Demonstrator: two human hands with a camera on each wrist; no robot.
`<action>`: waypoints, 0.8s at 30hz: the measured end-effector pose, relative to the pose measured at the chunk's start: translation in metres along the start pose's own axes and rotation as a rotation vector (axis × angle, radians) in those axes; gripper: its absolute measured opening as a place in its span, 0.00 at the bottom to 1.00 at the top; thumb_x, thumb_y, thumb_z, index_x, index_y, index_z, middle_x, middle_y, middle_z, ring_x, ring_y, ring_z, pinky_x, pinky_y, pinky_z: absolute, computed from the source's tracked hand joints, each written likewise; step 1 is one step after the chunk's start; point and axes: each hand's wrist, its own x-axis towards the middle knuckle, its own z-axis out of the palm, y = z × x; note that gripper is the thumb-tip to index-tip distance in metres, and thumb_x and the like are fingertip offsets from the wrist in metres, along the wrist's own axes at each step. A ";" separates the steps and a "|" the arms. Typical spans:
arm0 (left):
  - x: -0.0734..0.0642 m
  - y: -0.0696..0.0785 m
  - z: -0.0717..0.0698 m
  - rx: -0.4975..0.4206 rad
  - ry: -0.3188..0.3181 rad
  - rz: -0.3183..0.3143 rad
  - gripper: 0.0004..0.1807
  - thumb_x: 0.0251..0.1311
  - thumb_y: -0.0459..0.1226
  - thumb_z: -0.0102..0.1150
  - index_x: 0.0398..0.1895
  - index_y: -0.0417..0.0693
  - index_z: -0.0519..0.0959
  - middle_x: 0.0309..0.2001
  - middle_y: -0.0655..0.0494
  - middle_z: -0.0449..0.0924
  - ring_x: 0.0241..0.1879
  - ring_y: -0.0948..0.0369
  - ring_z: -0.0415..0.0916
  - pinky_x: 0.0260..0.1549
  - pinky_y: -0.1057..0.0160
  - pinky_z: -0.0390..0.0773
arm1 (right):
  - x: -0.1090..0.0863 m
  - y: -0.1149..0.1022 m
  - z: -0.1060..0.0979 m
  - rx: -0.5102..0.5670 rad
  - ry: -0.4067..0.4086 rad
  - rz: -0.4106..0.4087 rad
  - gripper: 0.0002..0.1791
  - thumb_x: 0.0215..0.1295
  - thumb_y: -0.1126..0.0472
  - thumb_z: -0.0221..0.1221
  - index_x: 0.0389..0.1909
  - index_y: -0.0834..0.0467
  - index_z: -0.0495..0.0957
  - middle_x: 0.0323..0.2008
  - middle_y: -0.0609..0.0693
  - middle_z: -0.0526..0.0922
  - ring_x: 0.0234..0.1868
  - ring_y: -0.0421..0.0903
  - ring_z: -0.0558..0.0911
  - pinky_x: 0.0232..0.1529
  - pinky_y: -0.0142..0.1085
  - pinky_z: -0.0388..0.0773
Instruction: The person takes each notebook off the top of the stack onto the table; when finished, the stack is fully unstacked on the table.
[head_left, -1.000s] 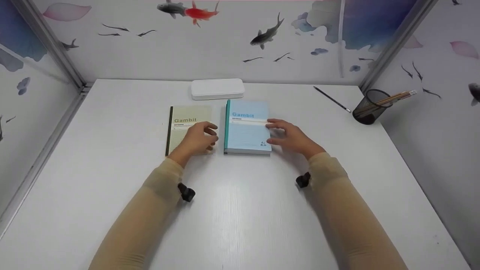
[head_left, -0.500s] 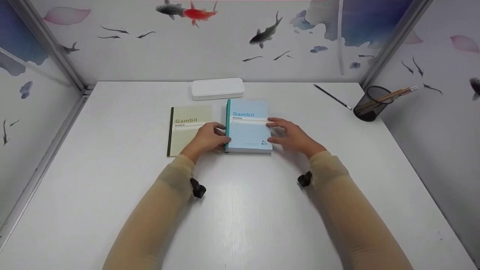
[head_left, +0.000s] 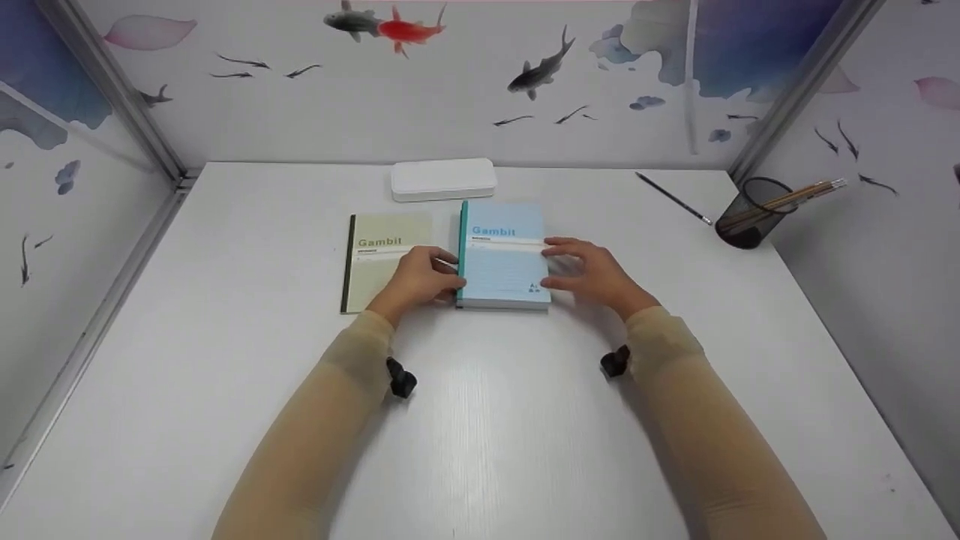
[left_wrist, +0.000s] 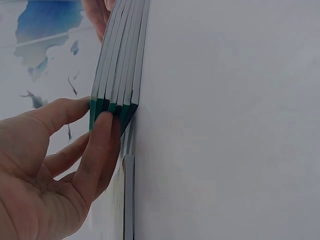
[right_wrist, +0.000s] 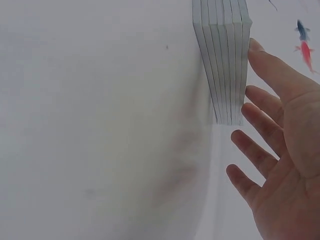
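Note:
A stack of several notebooks (head_left: 504,259), with a light blue top cover and green spines, lies between my hands. At its left side, my left hand (head_left: 420,277) has its fingertips against the green spines (left_wrist: 129,117), one of them at the top cover's edge. My right hand (head_left: 596,271) rests with loosely spread fingers at the stack's right edge, the tips right at the cover; in the right wrist view the fingers (right_wrist: 257,150) are nearly straight beside the page edges. A beige-green notebook (head_left: 371,274) with a dark spine lies partly under my left hand.
Behind the notebooks a white case (head_left: 444,180) lies on the white table (head_left: 480,420). A dark pencil (head_left: 673,198) lies at the back right, next to a black mesh pen cup (head_left: 742,225) holding several pencils. Printed walls enclose the table's back and sides.
My left hand has moved right, from over the beige-green notebook to the blue stack's spines. My right hand has stayed at the stack's right edge.

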 end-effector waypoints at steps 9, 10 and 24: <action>0.000 0.001 -0.002 0.008 0.002 0.002 0.24 0.66 0.35 0.65 0.64 0.40 0.75 0.55 0.45 0.81 0.46 0.54 0.85 0.43 0.60 0.87 | -0.001 0.001 -0.002 0.009 -0.014 -0.026 0.31 0.61 0.44 0.73 0.64 0.46 0.79 0.75 0.41 0.70 0.81 0.51 0.60 0.80 0.58 0.54; 0.001 0.001 -0.002 0.010 0.001 0.004 0.24 0.66 0.35 0.65 0.64 0.40 0.75 0.56 0.45 0.81 0.48 0.54 0.85 0.44 0.60 0.87 | -0.001 0.001 -0.002 0.005 -0.016 -0.030 0.31 0.61 0.44 0.72 0.64 0.46 0.79 0.75 0.41 0.70 0.81 0.51 0.60 0.80 0.58 0.54; 0.005 0.002 -0.012 -0.136 -0.049 -0.085 0.31 0.64 0.34 0.68 0.70 0.47 0.73 0.59 0.48 0.79 0.51 0.53 0.84 0.51 0.57 0.85 | -0.002 0.001 -0.004 0.017 -0.070 -0.043 0.32 0.64 0.50 0.71 0.69 0.48 0.76 0.77 0.42 0.68 0.81 0.51 0.58 0.81 0.56 0.53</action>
